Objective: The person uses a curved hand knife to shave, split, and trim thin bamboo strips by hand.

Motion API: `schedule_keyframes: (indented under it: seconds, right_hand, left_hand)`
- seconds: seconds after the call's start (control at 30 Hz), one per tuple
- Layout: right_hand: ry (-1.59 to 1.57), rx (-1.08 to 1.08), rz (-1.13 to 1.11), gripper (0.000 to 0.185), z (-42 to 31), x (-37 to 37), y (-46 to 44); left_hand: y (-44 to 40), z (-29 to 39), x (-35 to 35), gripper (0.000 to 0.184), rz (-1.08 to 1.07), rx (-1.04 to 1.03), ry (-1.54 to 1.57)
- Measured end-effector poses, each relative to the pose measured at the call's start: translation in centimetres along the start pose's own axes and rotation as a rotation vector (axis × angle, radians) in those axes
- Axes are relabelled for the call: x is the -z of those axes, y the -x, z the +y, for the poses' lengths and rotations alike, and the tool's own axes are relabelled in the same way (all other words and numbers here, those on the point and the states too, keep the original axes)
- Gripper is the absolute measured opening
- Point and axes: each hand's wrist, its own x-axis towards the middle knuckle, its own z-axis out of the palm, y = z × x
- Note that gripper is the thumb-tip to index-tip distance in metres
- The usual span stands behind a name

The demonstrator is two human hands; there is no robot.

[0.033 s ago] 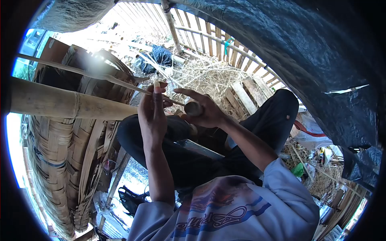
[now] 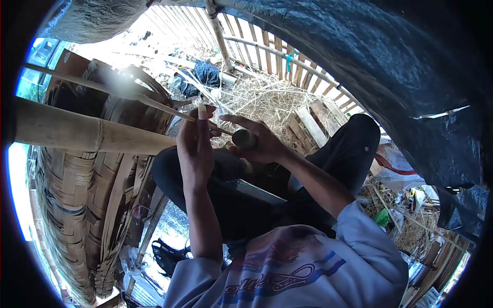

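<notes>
A long, thin bamboo strip (image 2: pixel 159 106) runs from the upper left down to my hands. My left hand (image 2: pixel 195 146) is closed around it near its right end, thumb pointing up. In my right hand (image 2: pixel 264 141) is a tool with a round wooden handle (image 2: pixel 244 139), its butt end facing me; the rest of it is hidden beneath the hand. My right index finger is stretched toward the left hand. The strip's end meets the tool's handle area, but I cannot tell whether they touch. Both hands are above my crossed legs (image 2: pixel 267 205).
A thick bamboo pole (image 2: pixel 97 134) juts in from the left, above woven bamboo baskets (image 2: pixel 67 195). Straw (image 2: pixel 257 100) and boards (image 2: pixel 311 123) lie ahead, before a slatted fence (image 2: pixel 277 54). Dark plastic sheeting (image 2: pixel 400 66) hangs at the right. A flat metallic edge (image 2: pixel 259 191) shows between my legs.
My right hand and the tool have shifted slightly left. The strip's far left end has risen a little. My left hand stays nearly in place, still gripping the strip.
</notes>
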Motion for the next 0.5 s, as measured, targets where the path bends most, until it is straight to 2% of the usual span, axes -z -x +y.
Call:
schedule_keyframes:
  seconds: [0.07,0.13,0.17,0.23,0.27,0.33,0.37,0.4,0.47,0.5]
  right_hand:
    - [0.03,-0.048,-0.04,0.048,-1.5,0.3,0.7]
    - [0.107,0.035,-0.021,0.027,-1.6,0.0,0.3]
    - [0.105,0.044,-0.021,0.027,-1.8,-0.1,0.0]
    - [-0.106,-0.131,-0.027,0.02,-2.2,-0.6,-0.6]
    - [-0.109,-0.129,-0.033,0.02,-2.3,-0.4,-0.8]
    - [-0.16,-0.349,0.008,0.026,-2.6,0.7,-1.3]
    - [-0.267,-0.354,0.017,0.031,-2.9,1.2,-1.5]
    - [-0.188,-0.408,0.011,0.03,-3.0,1.8,-1.7]
    - [-0.184,-0.327,-0.006,0.029,-2.8,2.9,-1.7]
    - [-0.208,-0.359,-0.01,0.026,-3.7,3.5,-1.5]
  left_hand:
    - [1.4,1.3,-0.3,0.027,0.0,-0.026,-0.017]
    - [1.4,1.4,0.0,0.029,-0.039,-0.096,0.025]
    - [1.5,2.0,0.0,0.028,-0.068,-0.107,0.018]
    - [0.9,2.2,0.3,0.027,-0.072,-0.168,-0.029]
    - [0.9,2.3,0.5,0.026,-0.084,-0.221,-0.07]
    - [2.1,4.1,0.8,0.027,-0.053,-0.201,-0.103]
    - [2.7,4.6,1.2,0.028,0.057,-0.325,-0.121]
    - [3.5,5.5,1.5,0.03,0.166,-0.451,-0.136]
    - [6.4,8.2,3.5,0.035,0.324,-0.624,-0.013]
    - [7.6,8.1,6.0,0.045,0.252,-0.833,0.232]
